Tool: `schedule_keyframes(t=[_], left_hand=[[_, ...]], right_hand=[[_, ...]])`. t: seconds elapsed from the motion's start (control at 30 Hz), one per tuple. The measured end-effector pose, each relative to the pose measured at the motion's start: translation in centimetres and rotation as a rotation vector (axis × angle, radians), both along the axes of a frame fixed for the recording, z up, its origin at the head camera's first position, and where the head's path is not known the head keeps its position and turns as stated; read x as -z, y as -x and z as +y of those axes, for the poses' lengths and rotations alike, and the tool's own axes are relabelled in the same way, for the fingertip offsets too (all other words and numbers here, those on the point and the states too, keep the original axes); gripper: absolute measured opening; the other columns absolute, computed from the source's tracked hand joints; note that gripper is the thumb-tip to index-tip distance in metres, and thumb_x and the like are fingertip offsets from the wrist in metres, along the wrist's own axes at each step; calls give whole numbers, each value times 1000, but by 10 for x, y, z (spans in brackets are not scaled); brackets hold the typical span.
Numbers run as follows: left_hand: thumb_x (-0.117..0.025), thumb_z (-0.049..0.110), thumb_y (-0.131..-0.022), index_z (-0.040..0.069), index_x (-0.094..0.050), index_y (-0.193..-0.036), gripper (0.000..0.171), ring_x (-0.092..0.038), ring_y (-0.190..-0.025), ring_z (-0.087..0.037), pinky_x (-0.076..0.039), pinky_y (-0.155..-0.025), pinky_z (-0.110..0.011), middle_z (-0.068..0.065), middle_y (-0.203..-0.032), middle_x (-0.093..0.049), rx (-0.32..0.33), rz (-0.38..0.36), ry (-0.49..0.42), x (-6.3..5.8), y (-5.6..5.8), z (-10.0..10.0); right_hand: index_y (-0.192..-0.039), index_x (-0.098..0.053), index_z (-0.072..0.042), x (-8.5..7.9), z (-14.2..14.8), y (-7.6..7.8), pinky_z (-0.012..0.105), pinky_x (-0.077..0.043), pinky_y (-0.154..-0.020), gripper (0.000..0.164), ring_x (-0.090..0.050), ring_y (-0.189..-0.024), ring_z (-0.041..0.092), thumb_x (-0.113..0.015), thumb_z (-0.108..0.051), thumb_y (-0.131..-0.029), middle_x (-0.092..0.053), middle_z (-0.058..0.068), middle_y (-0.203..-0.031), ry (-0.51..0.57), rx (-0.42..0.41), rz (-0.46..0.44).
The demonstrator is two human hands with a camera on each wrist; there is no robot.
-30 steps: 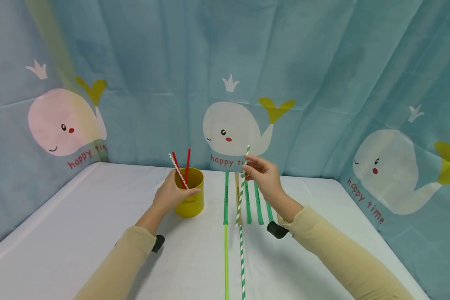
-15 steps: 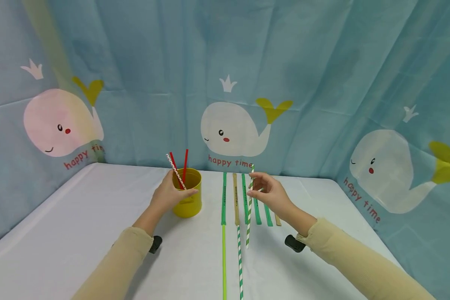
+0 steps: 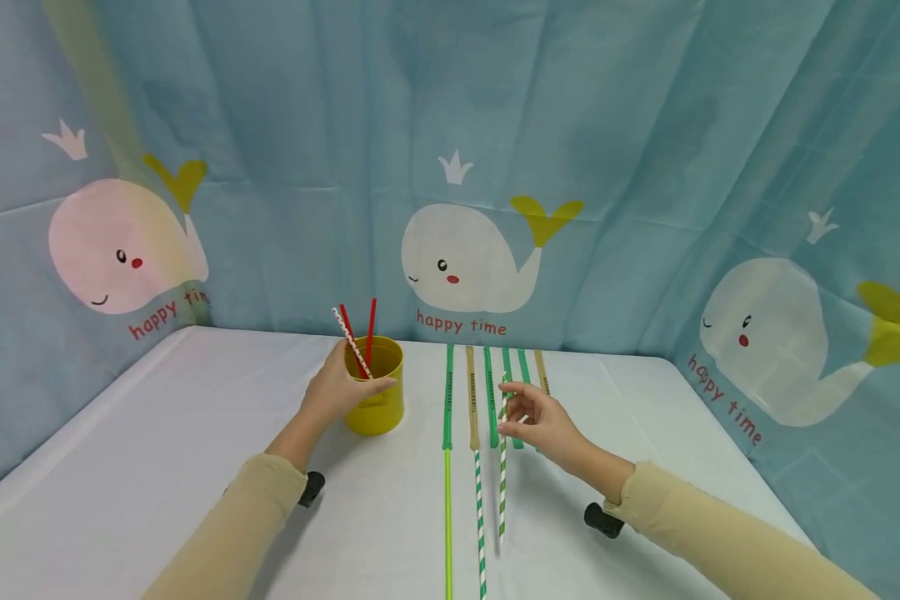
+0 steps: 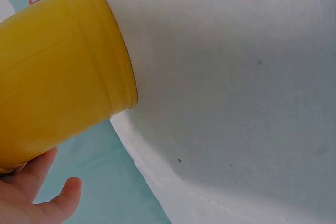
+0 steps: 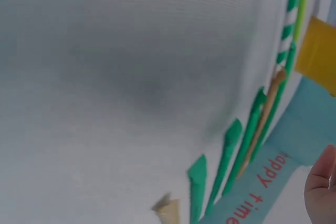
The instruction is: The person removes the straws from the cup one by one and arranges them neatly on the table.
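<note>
My left hand (image 3: 335,392) grips a yellow cup (image 3: 378,414) from its left side, thumb across the near face. Two red straws (image 3: 372,325) and a white straw with red spots (image 3: 352,342) lean in the cup. Between thumb and fingers my right hand (image 3: 549,427) pinches a green-and-white striped straw (image 3: 503,479), which points lengthwise towards me. Beyond it lies a row of green and tan strips, among them a green strip (image 3: 490,392) and a tan strip (image 3: 472,400). In the right wrist view the held straw is out of sight.
On the white table a lime-green straw (image 3: 448,525) runs on from the leftmost green strip (image 3: 448,396). Another striped straw (image 3: 481,525) continues from the tan strip beside it. A blue curtain (image 3: 307,208) printed with whales hangs behind and at both sides.
My right hand has come towards me and slightly right, carrying the striped straw down from above the tan strip to its right side. The left hand keeps its hold on the cup.
</note>
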State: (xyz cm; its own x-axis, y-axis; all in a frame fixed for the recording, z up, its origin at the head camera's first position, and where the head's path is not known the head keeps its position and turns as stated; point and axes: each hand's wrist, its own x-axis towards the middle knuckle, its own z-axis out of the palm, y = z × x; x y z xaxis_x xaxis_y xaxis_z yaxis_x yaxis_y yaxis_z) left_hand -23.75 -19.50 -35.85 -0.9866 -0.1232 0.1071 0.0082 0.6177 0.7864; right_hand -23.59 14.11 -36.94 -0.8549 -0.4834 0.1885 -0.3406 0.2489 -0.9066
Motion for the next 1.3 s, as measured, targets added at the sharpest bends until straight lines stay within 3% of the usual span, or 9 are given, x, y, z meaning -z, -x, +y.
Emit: schedule_keyframes(t=[0.27,0.5,0.67,0.87,1.0,1.13,1.3], left_hand=[[-77,56,-76,8,-23,-149,104,-43,-126,-40,-35,-104,-60,-17,-141,-43,0,-6,-8,0,0,1],[-77,56,-76,8,-22,-149,104,-42,-127,-40,-34,-104,-60,-17,-142,-43,2,-8,-9,0,-1,0],[-77,56,-76,8,-23,-148,102,-43,-126,-40,-35,-103,-60,-17,-141,-44,4,-1,-8,1,0,0],[-76,56,-76,8,-24,-148,101,-43,-126,-40,-35,-103,-61,-17,-140,-44,2,-1,-11,0,0,1],[-76,56,-77,8,-23,-148,102,-43,-126,-40,-35,-103,-61,-17,-140,-44,4,-2,-12,0,-1,1],[-76,55,-77,8,-24,-148,100,-42,-126,-40,-35,-103,-61,-17,-140,-44,5,1,-11,0,0,0],[-77,54,-77,8,-25,-147,99,-43,-126,-39,-35,-104,-60,-16,-140,-44,7,4,-20,1,1,-1]], right_hand=[[-134,-45,10,19,5,-3,23,-44,-65,58,-56,-82,14,-73,-3,-86,-60,13,-96,-112,-29,1],[-131,-47,11,29,7,-6,23,-46,-64,54,-57,-78,13,-73,-3,-86,-59,5,-91,-183,-98,-27],[-127,-50,10,29,6,-12,24,-49,-65,53,-56,-74,13,-76,-6,-84,-58,1,-86,-253,-154,-22],[-120,-54,8,29,4,-13,20,-41,-52,49,-49,-60,7,-79,-9,-82,-56,-2,-75,-365,-218,-30],[-117,-56,8,29,3,-15,19,-38,-50,46,-45,-56,6,-79,-10,-81,-55,-3,-71,-397,-243,-9],[-119,-56,9,28,5,-14,19,-39,-52,47,-46,-58,6,-78,-9,-82,-56,-3,-72,-408,-284,-6],[-132,-51,9,26,15,-10,19,-40,-57,59,-46,-63,5,-78,-11,-83,-56,-4,-77,-474,-319,-4]])
